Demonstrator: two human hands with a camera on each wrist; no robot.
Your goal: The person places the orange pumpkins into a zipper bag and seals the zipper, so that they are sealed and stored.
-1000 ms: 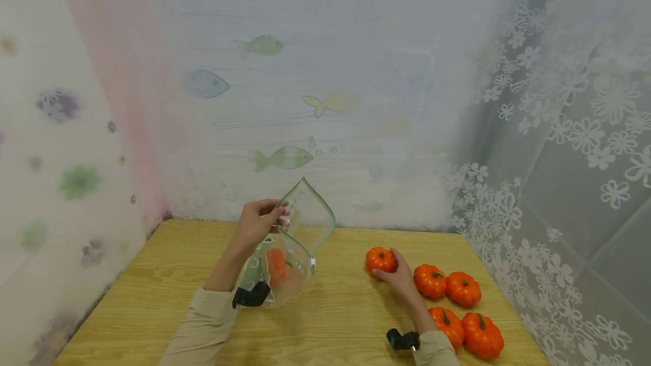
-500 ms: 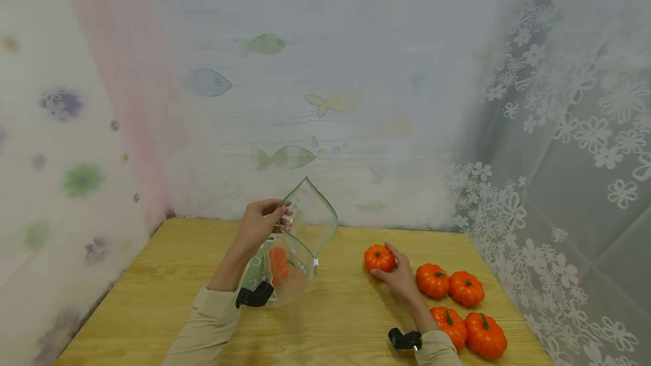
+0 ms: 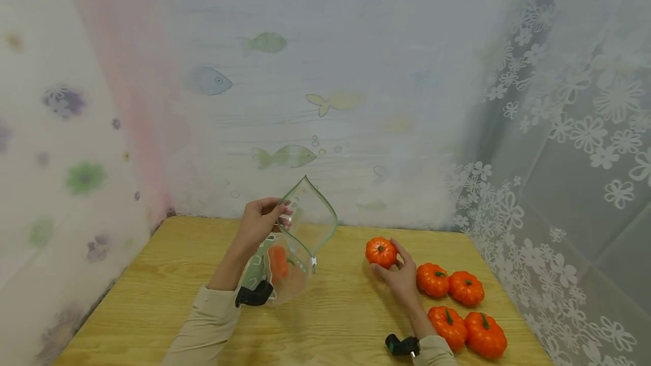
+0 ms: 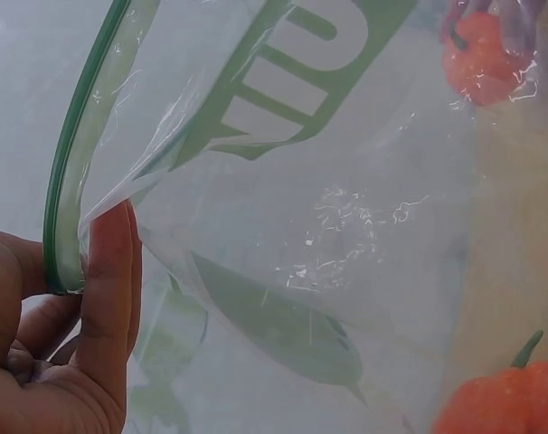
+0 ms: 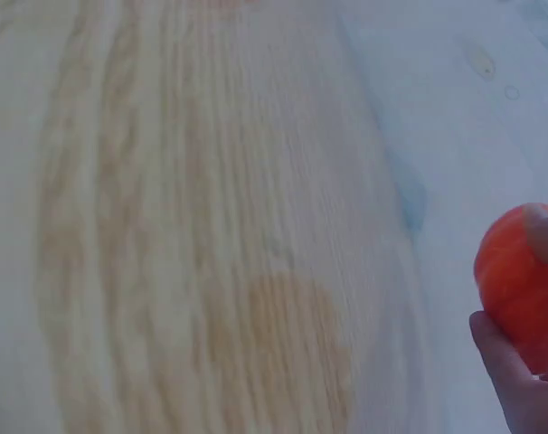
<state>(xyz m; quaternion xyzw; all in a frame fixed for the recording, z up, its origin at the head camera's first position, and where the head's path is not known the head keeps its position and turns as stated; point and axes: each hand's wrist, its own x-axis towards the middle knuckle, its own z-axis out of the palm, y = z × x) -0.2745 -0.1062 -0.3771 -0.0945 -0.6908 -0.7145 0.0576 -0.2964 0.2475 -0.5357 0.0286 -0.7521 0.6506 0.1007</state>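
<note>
My left hand (image 3: 258,223) pinches the left edge of a clear zip bag (image 3: 312,216) with a green rim, holding its mouth spread wide. Inside the bag, low down, lies an orange toy pumpkin (image 3: 278,264), whose green stem shows in the left wrist view. To the right, my right hand (image 3: 402,275) grips another small orange pumpkin (image 3: 380,252) between thumb and fingers, raised over the table. That pumpkin (image 5: 514,280) sits at the right edge of the right wrist view, thumb and a finger on its sides.
Several more pumpkins (image 3: 465,288) rest on the wooden table (image 3: 168,281) in two rows, right of and behind my right forearm. A wall cloth (image 3: 356,146) with printed fish stands at the table's far edge, and a flowered curtain (image 3: 574,196) hangs on the right.
My right hand has lifted its pumpkin a little higher off the table. My left hand and the bag have stayed almost where they were.
</note>
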